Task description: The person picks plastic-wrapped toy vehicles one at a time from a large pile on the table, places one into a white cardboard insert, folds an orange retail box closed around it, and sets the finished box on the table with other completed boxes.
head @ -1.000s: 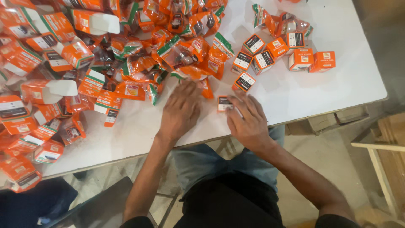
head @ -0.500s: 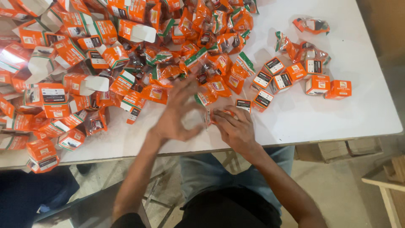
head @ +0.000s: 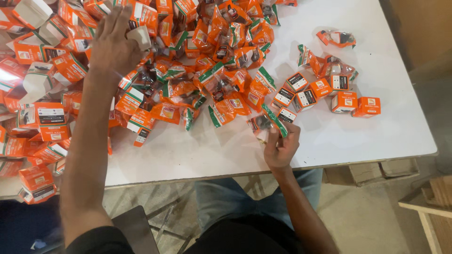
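My left hand [head: 113,44] reaches far up to the left into a heap of small orange cardboard boxes [head: 52,70], its fingers on an open box with a white flap [head: 140,36]. My right hand [head: 281,146] stays near the front edge of the white table [head: 329,136] and pinches a clear plastic packet with an orange and green header [head: 266,123]. A pile of such packets [head: 221,66] covers the table's middle. Closed orange boxes [head: 325,91] sit in a cluster to the right.
More orange boxes [head: 35,181] spill over the table's left front edge. Flattened cardboard [head: 372,171] lies on the floor under the right side, and a wooden piece [head: 435,202] stands at lower right. My knees sit below the table edge.
My left hand has left the spot beside my right hand and stretched up left into the box heap. My right hand has lifted a packet off the table. The camera view shifted.
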`<action>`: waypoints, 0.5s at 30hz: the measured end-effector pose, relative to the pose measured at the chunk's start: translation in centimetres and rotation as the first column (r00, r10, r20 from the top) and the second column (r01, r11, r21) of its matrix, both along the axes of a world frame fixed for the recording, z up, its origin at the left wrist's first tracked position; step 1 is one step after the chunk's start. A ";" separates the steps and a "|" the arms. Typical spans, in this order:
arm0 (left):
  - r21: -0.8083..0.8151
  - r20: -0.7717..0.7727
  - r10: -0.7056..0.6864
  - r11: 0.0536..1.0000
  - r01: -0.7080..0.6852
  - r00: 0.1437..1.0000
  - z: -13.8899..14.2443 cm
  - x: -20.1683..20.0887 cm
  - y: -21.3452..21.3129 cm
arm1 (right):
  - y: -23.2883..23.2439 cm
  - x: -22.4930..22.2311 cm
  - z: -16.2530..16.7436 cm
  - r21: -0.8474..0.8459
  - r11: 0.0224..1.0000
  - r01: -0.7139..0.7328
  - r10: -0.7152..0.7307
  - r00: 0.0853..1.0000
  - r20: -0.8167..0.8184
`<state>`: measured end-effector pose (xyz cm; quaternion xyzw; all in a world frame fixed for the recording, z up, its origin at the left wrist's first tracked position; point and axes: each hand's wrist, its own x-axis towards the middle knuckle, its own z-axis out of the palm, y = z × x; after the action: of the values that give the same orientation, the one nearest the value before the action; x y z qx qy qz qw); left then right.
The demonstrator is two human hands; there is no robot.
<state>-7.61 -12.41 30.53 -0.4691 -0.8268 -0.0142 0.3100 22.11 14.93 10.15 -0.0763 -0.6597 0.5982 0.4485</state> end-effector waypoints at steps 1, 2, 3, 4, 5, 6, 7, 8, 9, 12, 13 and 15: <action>0.103 0.004 -0.103 0.989 0.102 0.995 -0.4 1.6 0.0 | 0.0 0.0 0.1 -0.058 0.997 -0.053 0.050 0.998 -0.044; 0.193 0.149 -0.212 0.964 0.181 0.966 -1.4 3.8 0.3 | 0.0 0.3 0.3 -0.099 0.994 -0.047 0.047 0.999 -0.002; 0.291 0.281 -0.320 0.927 0.238 0.905 -2.7 6.5 0.7 | 0.0 0.8 0.6 -0.141 0.989 -0.044 0.051 0.998 0.042; 0.285 0.616 -0.323 0.942 0.179 0.719 -3.9 9.4 0.4 | -0.3 1.3 0.9 -0.185 0.982 -0.042 0.059 0.994 0.088; 0.330 0.684 -0.360 0.928 0.170 0.635 -5.8 12.3 1.6 | -0.7 1.9 1.3 -0.207 0.978 -0.024 0.049 0.992 0.117; 0.403 0.648 -0.448 0.888 0.222 0.616 -7.7 15.2 2.4 | -0.9 2.8 1.8 -0.227 0.974 -0.004 0.039 0.988 0.149; 0.437 0.586 -0.448 0.876 0.203 0.675 -9.5 18.0 3.2 | -1.2 3.5 2.3 -0.243 0.970 0.019 0.027 0.982 0.185; 0.470 0.520 -0.446 0.861 0.192 0.729 -11.0 20.0 4.0 | -1.6 4.2 2.8 -0.286 0.958 -0.030 0.074 0.987 0.145; 0.474 0.567 -0.415 0.871 0.131 0.711 -12.3 21.1 4.6 | -1.8 5.4 3.5 -0.325 0.943 -0.073 0.114 0.987 0.109; 0.469 0.687 -0.363 0.883 -0.003 0.629 -14.7 24.1 5.9 | -2.2 8.4 5.8 -0.227 0.964 -0.138 0.188 0.959 0.214; 0.468 0.699 -0.366 0.884 -0.006 0.614 -15.1 24.5 6.2 | -2.4 9.0 6.5 -0.160 0.973 -0.164 0.204 0.940 0.273; 0.465 0.677 -0.361 0.885 0.008 0.641 -15.7 24.6 6.7 | -2.7 9.6 8.1 -0.222 0.912 -0.344 0.392 0.890 0.234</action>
<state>17.04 -5.67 14.79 -0.4271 -0.8024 -0.4154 0.0331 31.75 12.22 18.22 -0.0703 -0.6627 0.7115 0.2228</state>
